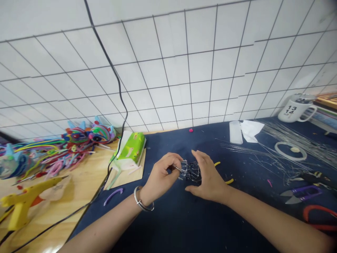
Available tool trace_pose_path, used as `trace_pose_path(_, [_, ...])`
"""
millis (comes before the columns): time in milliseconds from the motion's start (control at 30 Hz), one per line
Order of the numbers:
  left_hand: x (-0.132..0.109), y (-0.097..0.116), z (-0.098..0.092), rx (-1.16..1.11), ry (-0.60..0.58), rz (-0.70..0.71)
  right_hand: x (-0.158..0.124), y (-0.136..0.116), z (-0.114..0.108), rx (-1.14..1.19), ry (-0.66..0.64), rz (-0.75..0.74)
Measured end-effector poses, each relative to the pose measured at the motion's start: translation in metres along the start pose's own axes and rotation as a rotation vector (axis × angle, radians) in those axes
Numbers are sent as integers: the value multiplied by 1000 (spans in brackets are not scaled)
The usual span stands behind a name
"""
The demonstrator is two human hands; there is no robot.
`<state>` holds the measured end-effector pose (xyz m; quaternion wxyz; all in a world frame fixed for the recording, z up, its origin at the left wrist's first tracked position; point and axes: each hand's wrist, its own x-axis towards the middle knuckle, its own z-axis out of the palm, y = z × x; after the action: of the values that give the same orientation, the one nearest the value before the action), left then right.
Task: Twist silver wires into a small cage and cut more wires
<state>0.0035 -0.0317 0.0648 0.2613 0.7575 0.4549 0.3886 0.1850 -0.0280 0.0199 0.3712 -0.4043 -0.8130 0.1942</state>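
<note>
Two forearms (105, 225) reach from the near edge over a dark blue cloth (158, 232), a silver bracelet (138, 199) round the left wrist; a red-handled tool (308, 209) lies near right and a yellow glue gun (22, 203) near left on a wooden surface (63, 207). A purple curved strip (113, 196) lies on the cloth left of the hands. The left hand (161, 173) is nearly closed — thumb and forefinger pinched on the left end of a small wire frame (185, 170), which sits between the hands at mid-cloth. The right hand (212, 179) is curved wide, thumb well apart from the fingers, around the frame's right side; whether it touches the wire I cannot tell. Yellow handles (230, 181) show just beyond that hand, with purple-handled snips (306, 193) farther right. Beyond stand a green tissue pack (131, 147) to the left and, to the right, loose wires (297, 138), white paper (251, 130) and a white mug (292, 111) — all before a white tiled wall (200, 70).
</note>
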Motion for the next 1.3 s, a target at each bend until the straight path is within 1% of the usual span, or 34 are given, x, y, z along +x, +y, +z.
trace_pose_path(300, [-2,-1,0,-64,-30,-36,1,3,0,0,-4,-27])
trace_pose_path(467, [3,-7,0,-215,-63,-131,4,3,-4,-4,-51,17])
trace_pose_path(567, [9,-9,-4,-302,-107,-180,8,3,-8,11,-81,26])
trace_pose_path(667, [17,-7,-13,-254,-127,-158,17,2,-11,21,-115,37])
trace_pose_path(833, [31,11,-35,-80,-32,-12,39,-5,-16,126,-137,99])
trace_pose_path(967, [35,25,-46,-19,78,65,54,-12,-14,221,-44,68])
trace_pose_path(1033, [34,28,-48,17,152,79,58,-13,-9,254,-7,69])
trace_pose_path(1167, [27,26,-51,88,289,92,61,-11,8,363,24,105])
trace_pose_path(1233, [22,26,-53,113,325,109,62,-10,15,428,40,98])
trace_pose_path(1300, [18,27,-55,128,332,144,62,-10,19,514,34,89])
